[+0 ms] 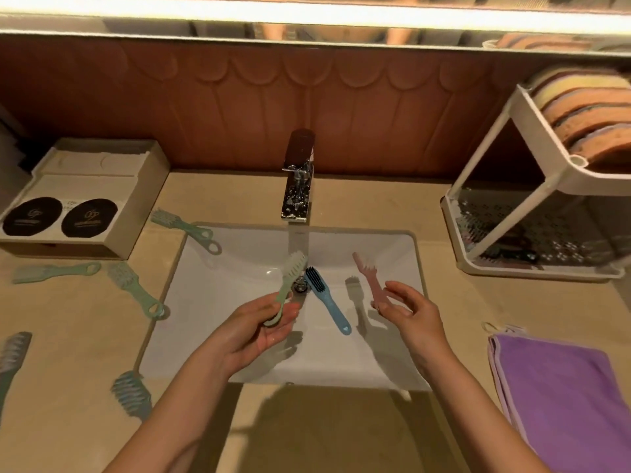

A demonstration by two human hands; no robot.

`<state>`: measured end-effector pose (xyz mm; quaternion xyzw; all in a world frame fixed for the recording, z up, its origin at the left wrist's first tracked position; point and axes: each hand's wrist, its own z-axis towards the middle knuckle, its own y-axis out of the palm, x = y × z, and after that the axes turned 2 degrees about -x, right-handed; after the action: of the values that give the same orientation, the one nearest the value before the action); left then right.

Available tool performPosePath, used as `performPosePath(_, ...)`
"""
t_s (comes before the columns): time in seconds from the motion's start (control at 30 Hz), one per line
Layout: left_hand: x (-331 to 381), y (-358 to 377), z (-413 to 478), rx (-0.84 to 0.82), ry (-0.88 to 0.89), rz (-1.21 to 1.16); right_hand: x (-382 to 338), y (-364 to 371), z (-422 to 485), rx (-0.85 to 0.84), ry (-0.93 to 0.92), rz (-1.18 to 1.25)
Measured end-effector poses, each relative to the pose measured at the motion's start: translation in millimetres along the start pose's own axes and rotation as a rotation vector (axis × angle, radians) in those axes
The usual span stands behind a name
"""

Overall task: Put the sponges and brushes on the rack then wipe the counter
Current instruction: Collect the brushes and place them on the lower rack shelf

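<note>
Seen from above, two bare hands reach over a white sink (386, 353) set into a beige tabletop (85, 343). The left hand (263, 322) is closed around the handle of a pale green brush (290, 278), its bristle head pointing up toward the chrome faucet (297, 186). The right hand (408, 310) is open with fingers spread, empty, just beside a pink brush (370, 278) that sits in the basin at its fingertips. A blue brush (326, 298) lies in the basin between the two hands, near the drain. More green and grey brushes are scattered along the tabletop's left side, beside a cream box (102, 199) at the back left corner. At the back right corner stands a white two-tier rack (532, 158) with sponges (587, 121) packed on its upper tier. A folded purple cloth (560, 397) lies at the tabletop's front right edge.
</note>
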<state>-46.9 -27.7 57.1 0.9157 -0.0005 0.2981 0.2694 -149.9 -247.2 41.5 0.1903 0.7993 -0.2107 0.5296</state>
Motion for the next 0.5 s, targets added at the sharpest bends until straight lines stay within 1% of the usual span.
performPosePath(0.13,-22,12,4,-0.026,-0.061,-0.003,8,-14,-15,-0.016,0.002,-0.036)
performPosePath(0.2,-31,22,7,-0.019,-0.058,0.051,10,-23,-22,-0.022,-0.026,-0.049)
performPosePath(0.33,-41,49,11,-0.006,-0.042,0.246,14,-41,-33,-0.015,-0.078,-0.047)
performPosePath(0.5,-46,80,18,0.042,-0.011,0.259,15,-55,-36,-0.054,-0.118,-0.066)
